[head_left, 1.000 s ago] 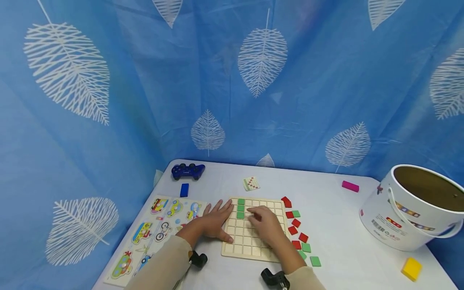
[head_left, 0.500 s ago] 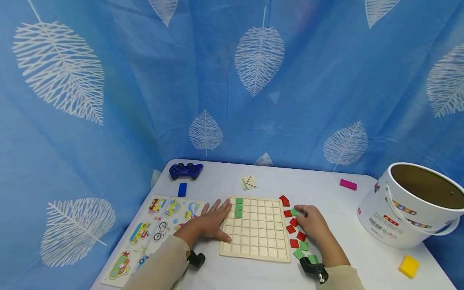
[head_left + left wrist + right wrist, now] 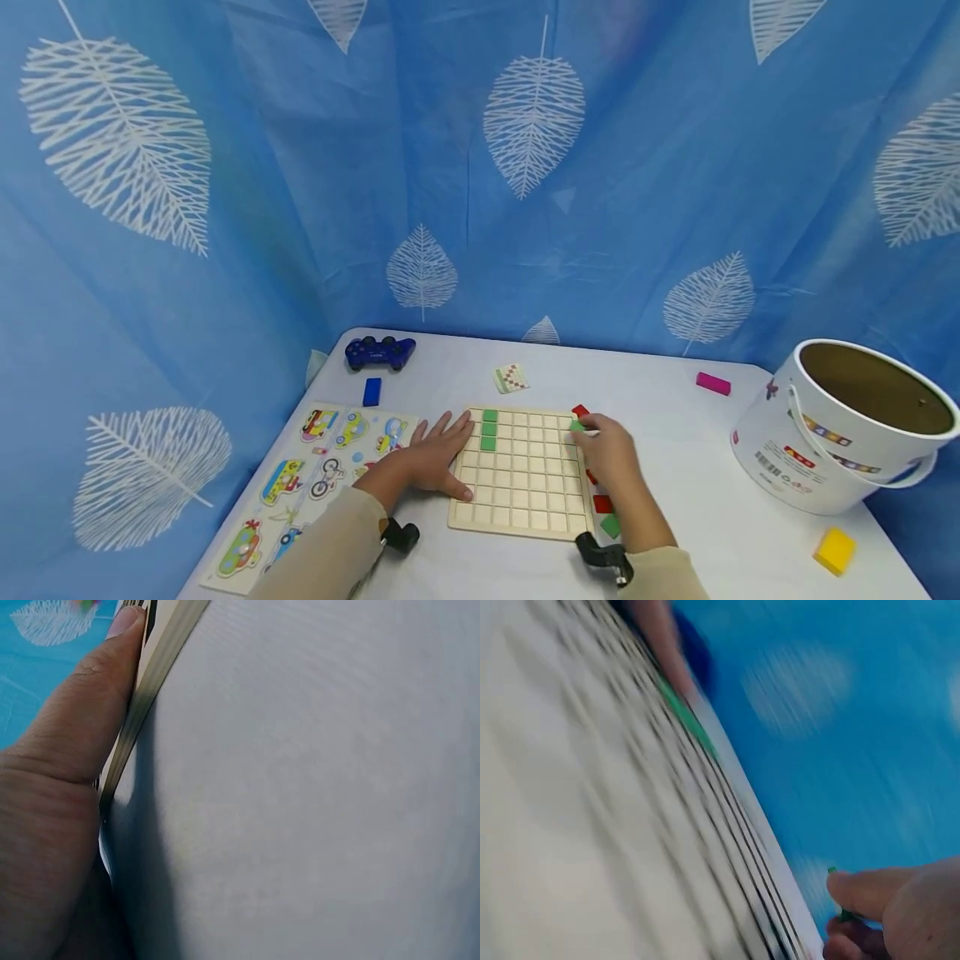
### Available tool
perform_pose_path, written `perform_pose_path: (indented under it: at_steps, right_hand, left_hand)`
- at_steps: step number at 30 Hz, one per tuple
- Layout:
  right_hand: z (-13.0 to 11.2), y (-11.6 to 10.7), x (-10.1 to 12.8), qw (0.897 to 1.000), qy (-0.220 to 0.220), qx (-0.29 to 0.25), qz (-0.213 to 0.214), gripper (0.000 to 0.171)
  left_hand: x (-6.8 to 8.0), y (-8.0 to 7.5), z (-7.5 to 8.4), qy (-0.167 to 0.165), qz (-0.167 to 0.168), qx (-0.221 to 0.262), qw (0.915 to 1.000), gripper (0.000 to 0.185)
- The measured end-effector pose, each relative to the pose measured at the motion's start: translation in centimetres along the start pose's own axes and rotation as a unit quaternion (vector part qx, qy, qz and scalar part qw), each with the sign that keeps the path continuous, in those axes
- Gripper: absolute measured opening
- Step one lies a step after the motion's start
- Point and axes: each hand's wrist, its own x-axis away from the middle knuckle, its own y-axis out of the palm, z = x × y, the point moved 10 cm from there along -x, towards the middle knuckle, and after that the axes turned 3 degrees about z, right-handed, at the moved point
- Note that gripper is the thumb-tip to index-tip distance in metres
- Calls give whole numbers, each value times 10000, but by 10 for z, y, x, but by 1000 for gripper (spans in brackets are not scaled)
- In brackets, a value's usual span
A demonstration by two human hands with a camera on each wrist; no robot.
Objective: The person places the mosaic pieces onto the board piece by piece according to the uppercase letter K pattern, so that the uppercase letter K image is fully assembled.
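Right hand (image 3: pixel 611 454) back over wooden grid board (image 3: pixel 521 471) from loose tiles, fingers pinching green tile (image 3: pixel 576 425) at right edge; left hand (image 3: pixel 431 458) flat, steadying board.

Beige sleeves (image 3: pixel 322 550) (black wrist cameras (image 3: pixel 603 558) strapped on)

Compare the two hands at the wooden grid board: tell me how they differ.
The left hand lies flat with fingers spread, pressing on the wooden grid board's left edge; the right hand is curled, pinching a green tile at the board's far right corner. The left holds nothing, the right carries a piece. Both wear beige sleeves.
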Motion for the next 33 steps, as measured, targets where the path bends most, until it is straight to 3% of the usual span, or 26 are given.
perform_pose_path:
  at_steps: [4, 7, 12, 18, 22, 25, 28, 33]
  right_hand:
    - [-68, 56, 29, 9920, -1220, 49, -312, 23]
    - [-98, 88, 45, 9809, -1831, 438, -490, 10]
    - [-109, 106, 54, 9747, -1973, 1019, -243, 5]
    - [-107, 105, 54, 9731, -2065, 1015, -115, 5]
    - [-104, 96, 54, 9751, -2100, 681, -199, 7]
    - [-84, 67, 53, 9826, -1793, 481, -53, 15]
    - [-45, 24, 51, 9912, -1225, 494, 67, 25]
    - [38, -29, 57, 9944, -3, 997, -344, 37]
  left_hand:
    - [0, 0, -1, 34, -13, -79, 10000, 130]
    - [0, -1, -1, 82, 10, -90, 9999, 128]
    - [-1, 0, 0, 72, 21, -45, 10000, 127]
    - [-2, 0, 0, -19, 7, -100, 9999, 128]
    - [-2, -3, 2, 25, 13, -43, 10000, 128]
    - [-1, -4, 2, 80, 39, 43, 10000, 129]
    - [-1, -4, 1, 130, 83, 113, 9998, 131]
    - [-1, -1, -1, 135, 85, 119, 9998, 131]
